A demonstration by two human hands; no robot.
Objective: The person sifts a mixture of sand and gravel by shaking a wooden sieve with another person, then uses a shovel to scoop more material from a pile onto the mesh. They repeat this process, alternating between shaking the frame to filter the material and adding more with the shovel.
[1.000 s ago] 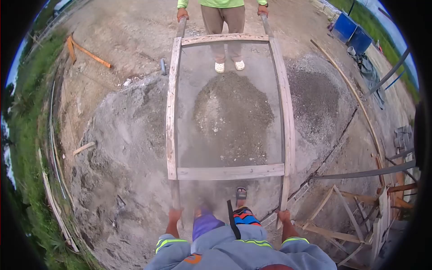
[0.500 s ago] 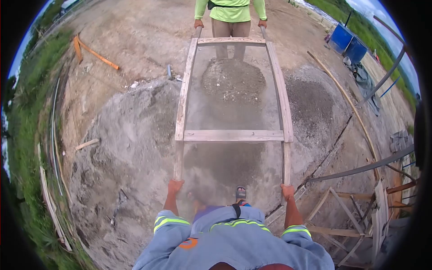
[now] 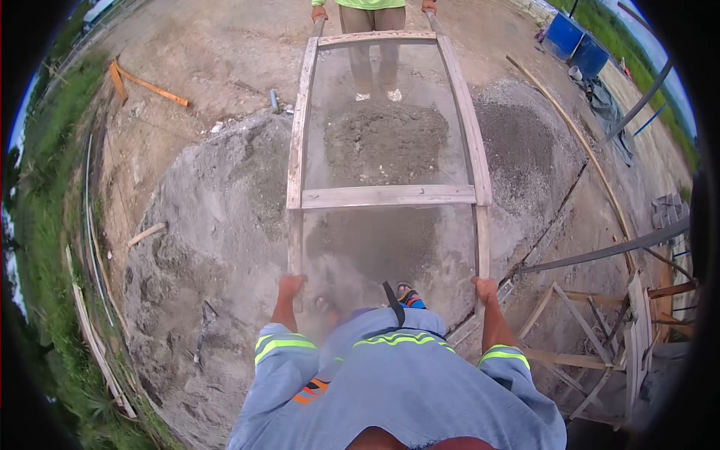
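My left hand (image 3: 291, 285) is closed around the left wooden handle of a large sand screen. My right hand (image 3: 484, 288) grips its right handle. The screen has a wooden frame (image 3: 388, 196) with see-through mesh, and a clumpy patch of damp grey sand (image 3: 386, 142) lies on the mesh, near the crossbar. Facing me, a person in a lime-green shirt (image 3: 371, 3) holds the far handles, with one hand (image 3: 319, 13) on each side. Below the screen, fine dark sand (image 3: 375, 241) covers the ground, and dust blurs the air near my feet.
A grey sand heap (image 3: 217, 202) spreads to the left, and a darker heap (image 3: 517, 146) to the right. A long wooden pole (image 3: 574, 135) and a timber trestle (image 3: 581, 322) are on my right. Blue drums (image 3: 562, 36) stand farther back. Orange pieces (image 3: 154, 88) lie far left.
The sand on the mesh has shifted toward me, closer to the crossbar, and spread wider. The other person's feet now show through the mesh. The screen and my hands sit higher in view.
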